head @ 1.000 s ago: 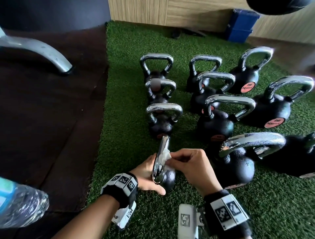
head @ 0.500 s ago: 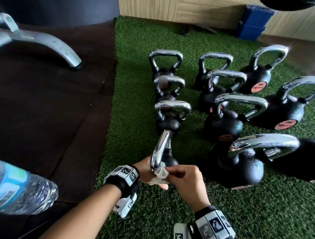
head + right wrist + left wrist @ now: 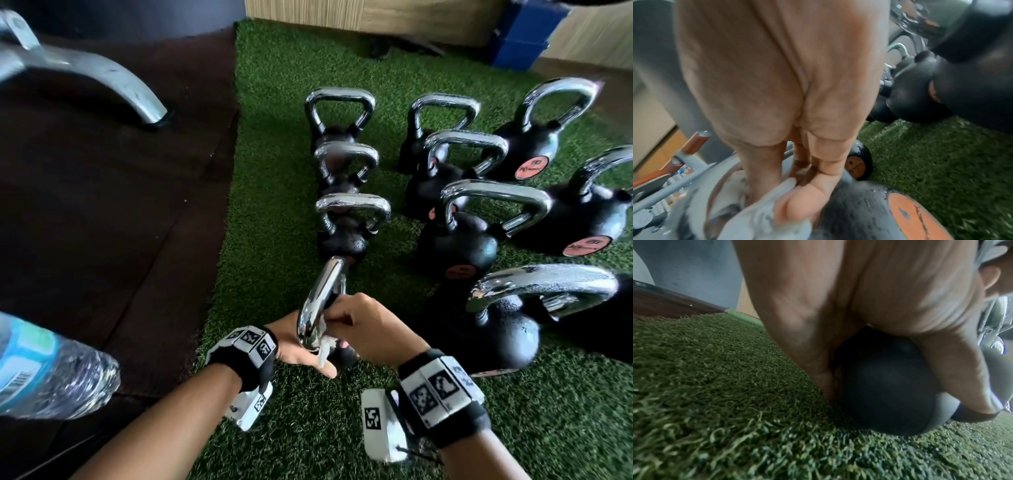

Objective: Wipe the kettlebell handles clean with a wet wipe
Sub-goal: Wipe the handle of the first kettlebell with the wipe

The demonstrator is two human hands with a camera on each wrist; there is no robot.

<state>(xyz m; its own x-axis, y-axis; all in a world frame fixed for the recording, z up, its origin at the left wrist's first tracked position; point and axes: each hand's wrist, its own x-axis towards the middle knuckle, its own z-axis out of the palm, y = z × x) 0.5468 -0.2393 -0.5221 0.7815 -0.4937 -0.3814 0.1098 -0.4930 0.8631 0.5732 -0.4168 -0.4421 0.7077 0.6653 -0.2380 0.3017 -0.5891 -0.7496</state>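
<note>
A small black kettlebell (image 3: 346, 358) stands on the green turf with its chrome handle (image 3: 323, 294) turned edge-on to me. My left hand (image 3: 303, 351) grips its round black body (image 3: 890, 386), with fingers and thumb curled round it. My right hand (image 3: 364, 329) pinches a white wet wipe (image 3: 324, 346) against the near lower bend of the handle. In the right wrist view the thumb and fingers squeeze the crumpled wipe (image 3: 764, 217) beside the wet body's orange label (image 3: 916, 217).
Several more chrome-handled kettlebells stand in rows on the turf (image 3: 274, 171), with a large one (image 3: 507, 329) close to my right hand. A water bottle (image 3: 51, 377) looms at lower left. A grey metal leg (image 3: 102, 78) rests on the dark rubber floor (image 3: 102, 222).
My right hand has drawn the wipe down the handle, from its middle to the near lower bend. My left hand keeps its grip on the kettlebell's body.
</note>
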